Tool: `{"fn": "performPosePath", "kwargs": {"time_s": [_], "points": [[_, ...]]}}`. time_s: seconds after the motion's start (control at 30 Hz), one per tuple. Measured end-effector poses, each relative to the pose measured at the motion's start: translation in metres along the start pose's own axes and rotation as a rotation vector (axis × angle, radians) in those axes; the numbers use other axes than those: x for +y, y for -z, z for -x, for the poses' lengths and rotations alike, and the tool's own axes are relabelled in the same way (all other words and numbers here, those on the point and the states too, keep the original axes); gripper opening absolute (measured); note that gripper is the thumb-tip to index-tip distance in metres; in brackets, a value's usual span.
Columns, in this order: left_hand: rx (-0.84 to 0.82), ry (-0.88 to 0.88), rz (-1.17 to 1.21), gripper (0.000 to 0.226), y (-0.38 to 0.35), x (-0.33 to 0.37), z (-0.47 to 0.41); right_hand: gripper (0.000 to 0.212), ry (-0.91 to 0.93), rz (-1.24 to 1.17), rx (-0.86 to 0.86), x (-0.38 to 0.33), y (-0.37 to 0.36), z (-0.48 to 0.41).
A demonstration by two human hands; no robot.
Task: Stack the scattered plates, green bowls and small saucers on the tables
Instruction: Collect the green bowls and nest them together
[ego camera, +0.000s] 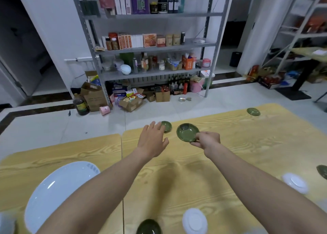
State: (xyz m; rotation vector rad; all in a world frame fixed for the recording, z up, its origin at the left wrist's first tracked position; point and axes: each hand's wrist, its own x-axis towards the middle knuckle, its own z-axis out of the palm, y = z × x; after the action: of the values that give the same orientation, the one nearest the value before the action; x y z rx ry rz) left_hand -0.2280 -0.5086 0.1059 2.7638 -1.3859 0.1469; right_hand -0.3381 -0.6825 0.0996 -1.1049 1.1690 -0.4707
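The right grip (207,139) pinched a saucer (187,132). Left of it, the left grip (152,140), fingers spread, perhaps touched a smaller saucer (167,126).

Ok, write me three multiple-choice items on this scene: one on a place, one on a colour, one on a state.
1. Where does the big plate lie? A) on the left table B) on the shelf C) on the floor
2. What colour is the dish in the right hand? A) white B) green C) red
3. How is the left hand? A) open B) gripping a cup C) clenched
Answers: 1 A, it rests on that wood top, at its near end; 2 B, the pinched dish is dark green; 3 A, its fingers are straight and hold nothing.
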Motion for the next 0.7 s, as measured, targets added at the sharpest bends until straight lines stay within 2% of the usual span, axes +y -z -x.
{"fn": "performPosePath", "kwargs": {"time_s": [0.33,0.7], "points": [[-0.063,-0.023,0.011,0.056,-0.035,0.019,-0.053,0.024,-0.032,0.008,0.018,-0.012,0.014,-0.066],[-0.150,0.138,-0.010,0.057,-0.079,0.042,-0.114,0.024,-0.071,0.121,-0.085,-0.030,0.019,-0.154]]}}
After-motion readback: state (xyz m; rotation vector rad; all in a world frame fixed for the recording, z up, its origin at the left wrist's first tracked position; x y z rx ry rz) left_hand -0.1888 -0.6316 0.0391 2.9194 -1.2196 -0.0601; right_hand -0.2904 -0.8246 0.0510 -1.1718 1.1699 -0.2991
